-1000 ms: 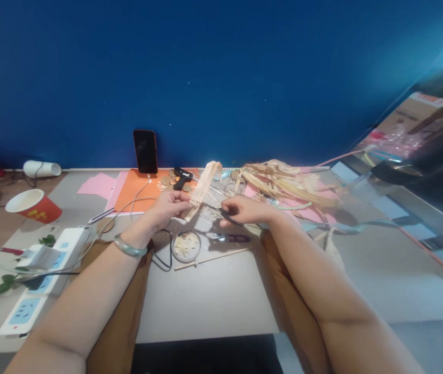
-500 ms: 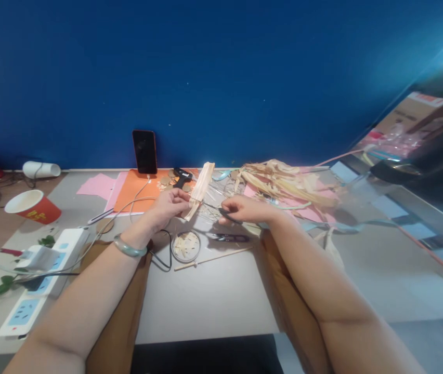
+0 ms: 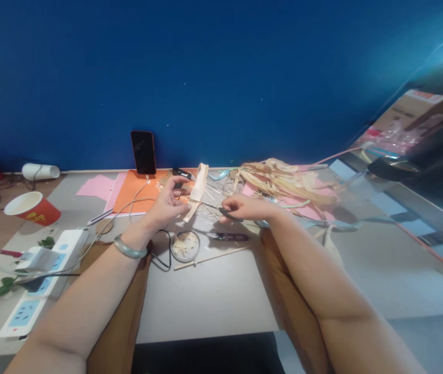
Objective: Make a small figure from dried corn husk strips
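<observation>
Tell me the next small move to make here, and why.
Probably pinch the pale strip lightly with the left hand to steady it: that hand is open beside the strip, while the right hand grips a dark-handled tool whose thin front end appears to cross it. Whether the tip touches the strip is too small to tell.

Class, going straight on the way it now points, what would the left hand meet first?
The left hand would probably meet the pale strip first, though the tip of the thin, dark tool looks so close that unclear depth leaves the order uncertain.
</observation>
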